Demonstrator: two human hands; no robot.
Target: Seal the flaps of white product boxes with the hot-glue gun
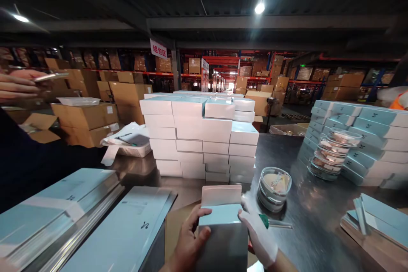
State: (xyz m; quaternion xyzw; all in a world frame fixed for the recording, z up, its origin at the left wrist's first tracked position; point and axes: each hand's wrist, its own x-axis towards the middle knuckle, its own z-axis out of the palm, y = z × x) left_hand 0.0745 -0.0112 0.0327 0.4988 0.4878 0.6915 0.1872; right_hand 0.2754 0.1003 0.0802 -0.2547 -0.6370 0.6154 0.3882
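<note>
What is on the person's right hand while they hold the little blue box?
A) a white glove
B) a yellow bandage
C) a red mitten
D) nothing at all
A: the right hand wears a white glove as it grips the side of the small blue box, while the left hand on the other side is bare.

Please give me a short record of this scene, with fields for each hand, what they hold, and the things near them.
left hand: bare, grips left side of the box
right hand: white glove, grips right side
box: pale blue, flap open at top
round container: clear, right of the box, on the metal table
box stack: behind, centre
flat sheets: left
</note>
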